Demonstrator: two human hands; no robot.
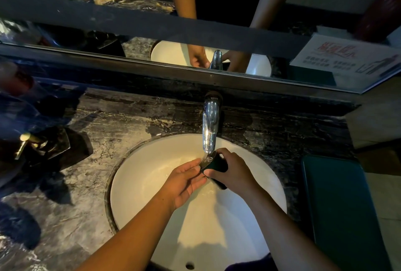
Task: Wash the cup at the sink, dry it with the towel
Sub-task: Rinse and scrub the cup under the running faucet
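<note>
A dark green cup [217,165] is tilted under the chrome faucet [210,123], above the white sink [147,166]. My right hand [233,171] grips the cup from the right, fingers curled round its body. My left hand [184,179] lies palm up just left of the cup, fingers straight, fingertips touching its rim. Water seems to run from the spout onto the cup's mouth. A dark purple cloth [251,264], maybe the towel, shows at the bottom edge.
The sink sits in a dark marble counter [86,184]. A black soap dispenser with a brass pump [28,140] stands at the left. A dark green tray [340,205] lies at the right. A mirror [152,10] runs behind the faucet, with a paper notice [345,58] on it.
</note>
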